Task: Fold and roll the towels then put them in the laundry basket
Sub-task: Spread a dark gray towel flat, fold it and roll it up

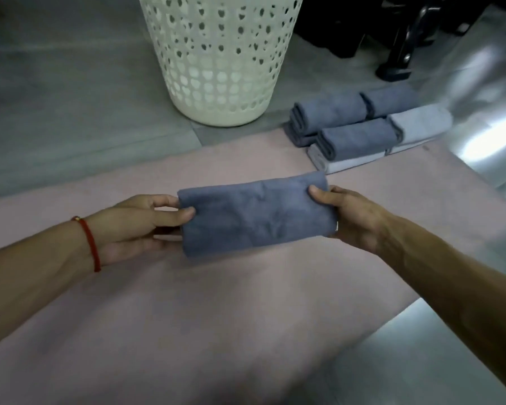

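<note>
A rolled dark blue towel [257, 213] lies crosswise over a pink mat [205, 302] in the middle of the view. My left hand [140, 226] grips its left end, thumb on top and fingers underneath. My right hand [351, 217] grips its right end the same way. A white perforated laundry basket [219, 57] stands beyond the mat, straight ahead. To the right of the basket sit several rolled towels [360, 124], dark blue and light blue, side by side at the mat's far corner.
Grey floor tiles surround the mat. A black chair base [403, 51] stands at the far right behind the rolled towels. Bright glare falls on the floor at the right edge.
</note>
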A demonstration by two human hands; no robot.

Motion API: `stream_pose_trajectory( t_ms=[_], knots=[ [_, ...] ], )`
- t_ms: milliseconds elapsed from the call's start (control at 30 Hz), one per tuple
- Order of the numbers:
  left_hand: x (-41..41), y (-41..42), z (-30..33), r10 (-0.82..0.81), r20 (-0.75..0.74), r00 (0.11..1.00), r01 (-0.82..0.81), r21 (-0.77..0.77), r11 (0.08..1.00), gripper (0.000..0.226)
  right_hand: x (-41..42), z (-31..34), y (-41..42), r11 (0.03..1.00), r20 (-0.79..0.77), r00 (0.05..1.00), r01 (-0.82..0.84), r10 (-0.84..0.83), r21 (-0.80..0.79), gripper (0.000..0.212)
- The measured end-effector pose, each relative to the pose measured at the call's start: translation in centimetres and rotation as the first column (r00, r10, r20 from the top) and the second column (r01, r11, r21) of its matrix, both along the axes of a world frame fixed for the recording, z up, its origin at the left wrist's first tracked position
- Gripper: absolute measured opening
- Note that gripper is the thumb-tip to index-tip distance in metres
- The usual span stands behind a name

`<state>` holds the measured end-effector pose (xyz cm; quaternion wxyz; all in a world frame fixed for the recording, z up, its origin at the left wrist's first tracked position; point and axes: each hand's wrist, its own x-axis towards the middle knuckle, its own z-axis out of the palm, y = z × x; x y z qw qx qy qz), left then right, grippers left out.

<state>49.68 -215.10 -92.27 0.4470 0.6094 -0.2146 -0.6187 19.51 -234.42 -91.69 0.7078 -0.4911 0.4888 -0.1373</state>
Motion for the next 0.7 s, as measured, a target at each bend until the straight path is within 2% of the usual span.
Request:
stream_pose_trajectory(
  t_ms=[67, 167, 233, 367, 533, 700],
  knots=[
    [-0.7, -4.1, 3.9, -0.004, 0.022, 1.000, 0.005, -0.035, 0.999, 0.050, -0.3, 3.3, -4.1, 0.999, 0.035, 0.999, 0.028, -0.028, -0.018, 0.041],
    [-2.6, -8.8, 9.1, 0.061, 0.015, 0.998, -0.060, -0.063, 0.996, 0.036, -0.3, 7.8, -9.2, 0.993, 0.000, 0.997, 0.074, -0.074, -0.090, 0.049],
    [-4.3, -10.5, 11.5, 0.128, -0.013, 0.992, -0.128, -0.042, 0.991, 0.034, -0.2, 10.2, -11.6, 0.982, -0.005, 0.991, 0.135, -0.137, -0.131, 0.048],
    [-8.1, -13.1, 15.0, 0.228, -0.002, 0.974, -0.228, 0.010, 0.974, 0.035, -1.5, 14.1, -14.0, 0.965, -0.010, 0.978, 0.206, -0.210, -0.165, 0.030],
    [-10.8, -16.8, 17.5, 0.228, -0.010, 0.974, -0.227, 0.018, 0.974, 0.029, -4.6, 15.7, -17.4, 0.967, -0.055, 0.977, 0.196, -0.207, -0.163, 0.047],
    [-11.6, -24.3, 16.1, 0.226, -0.006, 0.974, -0.225, 0.060, 0.973, 0.024, -4.7, 14.2, -25.0, 0.958, -0.117, 0.969, 0.191, -0.219, -0.213, 0.033]
  ],
)
